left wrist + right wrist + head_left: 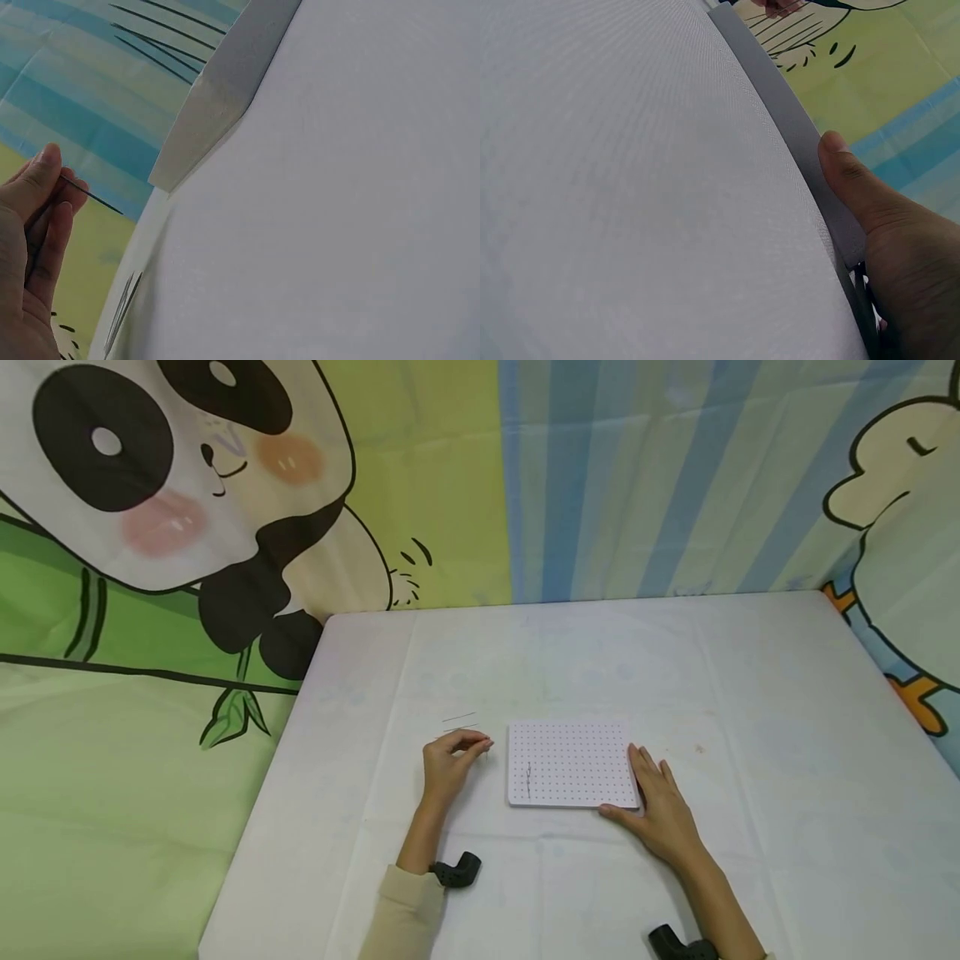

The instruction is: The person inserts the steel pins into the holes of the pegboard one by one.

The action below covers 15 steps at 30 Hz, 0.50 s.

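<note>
A flat white pegboard (570, 764) with rows of small holes lies on the table. Several thin dark sticks (169, 30) stand upright from it, near its left end in the head view. Left of the board, my left hand (450, 764) pinches one thin dark stick (94, 196) between thumb and fingertips, above the table and apart from the board. At the board's near right corner rests my right hand (663, 818). Its fingers lie along the right edge, and the thumb (847, 165) touches the near edge.
A few more thin sticks (459, 717) lie on the white tabletop (750, 693), just beyond my left hand. A cloth with a printed panda (285, 560) and blue stripes hangs behind the table. Each wrist wears a black camera mount (457, 870).
</note>
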### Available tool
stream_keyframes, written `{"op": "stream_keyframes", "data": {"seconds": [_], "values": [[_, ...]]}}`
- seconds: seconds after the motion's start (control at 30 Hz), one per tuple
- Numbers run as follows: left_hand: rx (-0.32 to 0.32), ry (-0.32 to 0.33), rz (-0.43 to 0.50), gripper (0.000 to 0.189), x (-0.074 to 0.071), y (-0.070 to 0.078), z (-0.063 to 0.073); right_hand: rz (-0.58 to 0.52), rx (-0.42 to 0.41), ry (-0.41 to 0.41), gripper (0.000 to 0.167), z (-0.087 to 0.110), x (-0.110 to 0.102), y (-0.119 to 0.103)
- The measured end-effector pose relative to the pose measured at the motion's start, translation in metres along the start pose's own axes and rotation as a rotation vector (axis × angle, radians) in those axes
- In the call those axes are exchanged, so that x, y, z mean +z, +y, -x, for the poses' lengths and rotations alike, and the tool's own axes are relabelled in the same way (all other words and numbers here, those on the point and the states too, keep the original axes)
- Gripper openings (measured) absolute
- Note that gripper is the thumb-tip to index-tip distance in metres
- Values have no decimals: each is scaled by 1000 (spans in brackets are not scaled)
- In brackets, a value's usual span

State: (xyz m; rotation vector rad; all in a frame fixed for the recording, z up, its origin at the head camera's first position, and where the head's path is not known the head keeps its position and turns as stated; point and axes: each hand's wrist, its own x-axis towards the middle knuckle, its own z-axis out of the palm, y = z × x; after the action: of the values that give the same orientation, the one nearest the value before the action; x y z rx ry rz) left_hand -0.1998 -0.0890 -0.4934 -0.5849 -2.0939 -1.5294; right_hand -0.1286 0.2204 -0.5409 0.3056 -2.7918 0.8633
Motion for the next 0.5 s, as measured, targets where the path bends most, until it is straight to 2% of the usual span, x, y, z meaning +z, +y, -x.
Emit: {"op": "stream_keyframes", "data": {"seconds": [0.27,0.5], "values": [[-26,6,79,7,15,11,-1,-2,-6,1,106,-1,0,1],[-5,-67,114,7,27,16,1,0,2,-3,106,-1,-1,0]]}}
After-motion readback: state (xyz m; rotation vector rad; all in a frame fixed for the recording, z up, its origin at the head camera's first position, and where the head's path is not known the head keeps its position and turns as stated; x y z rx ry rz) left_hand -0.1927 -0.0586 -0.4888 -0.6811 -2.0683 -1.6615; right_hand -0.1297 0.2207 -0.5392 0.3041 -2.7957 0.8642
